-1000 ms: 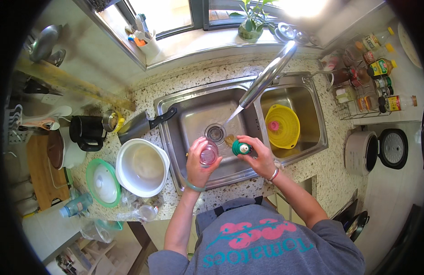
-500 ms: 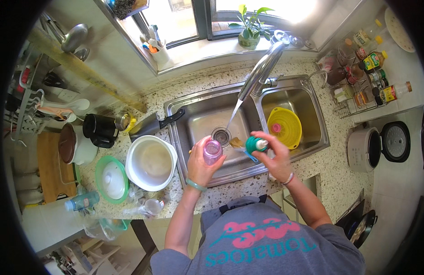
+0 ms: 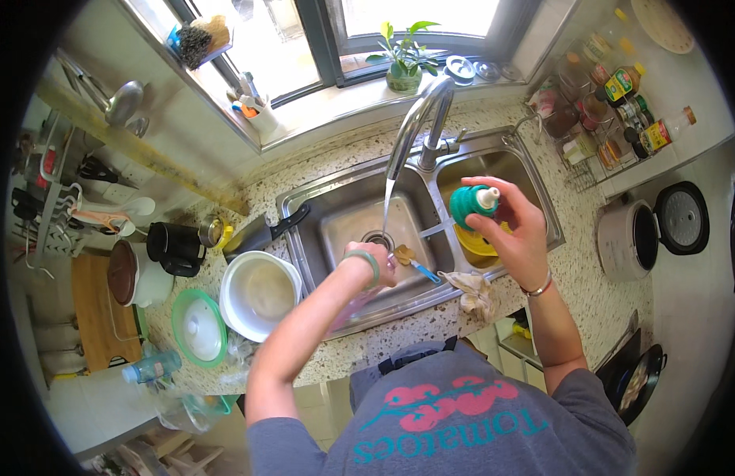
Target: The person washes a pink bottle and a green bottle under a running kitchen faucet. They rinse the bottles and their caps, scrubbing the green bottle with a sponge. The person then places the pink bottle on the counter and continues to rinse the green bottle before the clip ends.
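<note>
Over the left sink basin [image 3: 344, 214], my left hand [image 3: 377, 274] is closed around a clear pink bottle [image 3: 353, 306], which is tipped over and mostly hidden by the hand and forearm. Water [image 3: 387, 206] runs from the tap [image 3: 403, 139] down beside that hand, near the drain. Raised above the right basin, my right hand [image 3: 520, 230] grips a green cap with a white nozzle [image 3: 469, 209] between thumb and fingers. A small blue-handled brush [image 3: 424, 271] lies in the left basin, close to my left hand.
A yellow colander [image 3: 472, 243] sits in the right basin. A crumpled cloth [image 3: 472, 295] lies at the sink's front edge. To the left are a knife [image 3: 266, 232], a white pot [image 3: 260, 296] and a green-rimmed plate [image 3: 199, 327]. A rice cooker [image 3: 628, 238] stands open at right.
My left hand has turned over, tipping the pink bottle that was upright. My right hand has lifted the green cap up and to the right. The view has shifted slightly.
</note>
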`<action>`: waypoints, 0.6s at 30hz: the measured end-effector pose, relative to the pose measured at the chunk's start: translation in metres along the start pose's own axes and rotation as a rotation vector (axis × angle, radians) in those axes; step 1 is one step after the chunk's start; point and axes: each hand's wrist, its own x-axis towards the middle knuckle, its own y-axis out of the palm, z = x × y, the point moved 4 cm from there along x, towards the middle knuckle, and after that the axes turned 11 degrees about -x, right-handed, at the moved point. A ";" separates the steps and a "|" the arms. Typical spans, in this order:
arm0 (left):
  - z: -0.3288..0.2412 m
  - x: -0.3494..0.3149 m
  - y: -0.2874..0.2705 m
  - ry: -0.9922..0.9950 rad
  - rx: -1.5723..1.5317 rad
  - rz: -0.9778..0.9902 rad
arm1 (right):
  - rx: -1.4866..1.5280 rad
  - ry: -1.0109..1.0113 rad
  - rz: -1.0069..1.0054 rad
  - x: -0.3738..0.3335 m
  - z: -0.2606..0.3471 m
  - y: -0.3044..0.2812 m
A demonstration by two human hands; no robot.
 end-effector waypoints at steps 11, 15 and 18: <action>0.038 0.063 0.034 0.074 0.184 0.578 | 0.487 0.144 -0.010 0.007 -0.057 0.025; 0.034 0.057 0.030 0.043 0.155 0.621 | 0.439 0.194 -0.019 0.009 -0.088 0.043; 0.034 0.053 0.028 0.021 0.134 0.634 | 0.427 0.179 -0.019 0.006 -0.093 0.050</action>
